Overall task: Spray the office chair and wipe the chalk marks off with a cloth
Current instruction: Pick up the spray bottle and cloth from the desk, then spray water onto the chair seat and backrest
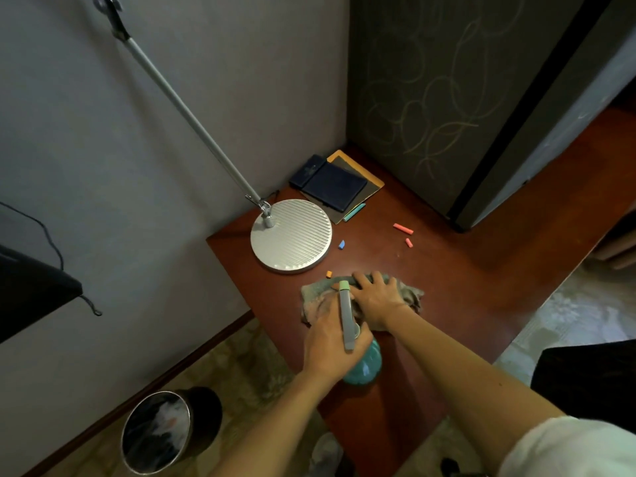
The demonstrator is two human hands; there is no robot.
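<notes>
My left hand (328, 346) grips a teal spray bottle (364, 368) by its neck. The bottle stands on the red-brown desk (457, 297), and its grey trigger head with a green nozzle (346, 313) points away from me. Just beyond it a crumpled grey-green cloth (315, 292) lies on the desk. My right hand (378, 299) lies on the cloth, fingers curled over its far edge. A dark grey upright panel (430, 80) behind the desk carries looping chalk scribbles. A black shape (585, 376) at the right edge could be a chair; I cannot tell.
A round ribbed lamp base (292, 235) with a slanted metal arm stands left of the cloth. Chalk pieces lie about: pink (403, 228), blue (341, 245), orange (329, 274). Dark notebooks (330, 184) sit in the back corner. A black waste bin (161, 432) stands on the floor.
</notes>
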